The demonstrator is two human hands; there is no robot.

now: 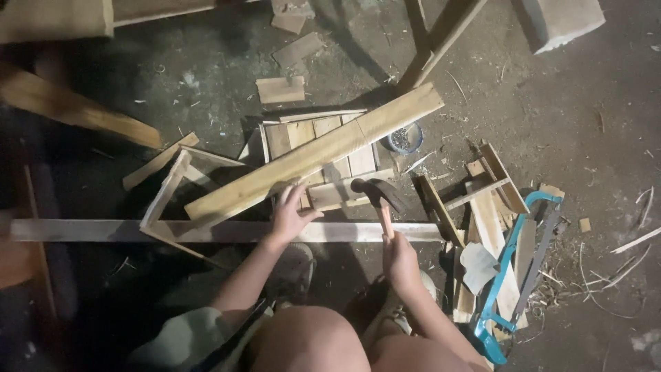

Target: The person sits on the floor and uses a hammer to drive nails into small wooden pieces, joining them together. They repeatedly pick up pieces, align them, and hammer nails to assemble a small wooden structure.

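Head view, looking down at a dirt floor littered with wood offcuts. Left hand point(289, 213): fingers spread apart, palm down, pressing on the lower end of a long plank point(313, 155) that lies diagonally across a small frame of slats point(323, 148). Nothing is gripped; the hand just rests flat on the wood.

Right hand point(401, 260): closed around the handle of a hammer point(377, 193), with the dark head raised just right of the left hand, above the frame's lower edge (head slightly blurred).

A thin strip point(206, 231) runs left to right across the floor below the plank, passing under the left wrist. A small round tin point(404, 138) sits just past the plank's upper half, contents too small to make out. A blue-framed hacksaw point(513, 269) lies to the right on a heap of scrap boards, well apart from both hands.
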